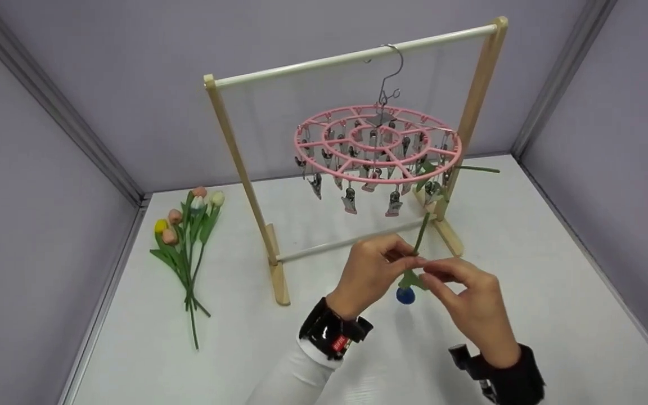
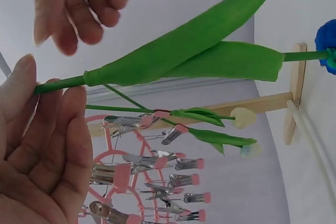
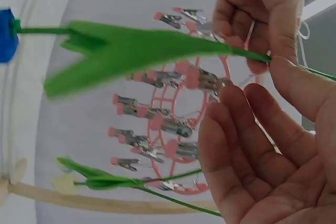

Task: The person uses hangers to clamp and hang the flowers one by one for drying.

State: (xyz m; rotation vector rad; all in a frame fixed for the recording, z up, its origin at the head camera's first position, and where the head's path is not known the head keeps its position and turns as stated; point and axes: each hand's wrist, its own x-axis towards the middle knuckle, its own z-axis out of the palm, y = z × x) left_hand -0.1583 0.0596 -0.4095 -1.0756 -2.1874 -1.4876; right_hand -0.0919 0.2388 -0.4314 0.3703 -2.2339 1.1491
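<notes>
My left hand [image 1: 370, 270] pinches the green stem of an artificial blue tulip [image 1: 405, 295] between thumb and fingers. The tulip is upside down, its bloom lowest and its stem rising above the hand; its broad leaves [image 2: 184, 59] show large in the left wrist view. Close beside the stem is my right hand [image 1: 473, 301], fingers loosely bent, with a gap to the stem in the left wrist view. Beyond both hands hangs a pink round clip hanger [image 1: 377, 180] with metal clips [image 1: 350, 201]. A cream tulip [image 2: 243, 118] and a pale blue tulip [image 2: 251, 150] hang head down at its side.
The hanger's hook [image 1: 400, 59] sits over the white rail [image 1: 301, 68] of a wooden-legged rack [image 1: 239, 163]. Several tulips [image 1: 189, 247], in peach, yellow and white, lie bunched on the white table [image 1: 133, 337] at the left. Grey-framed panels enclose the table.
</notes>
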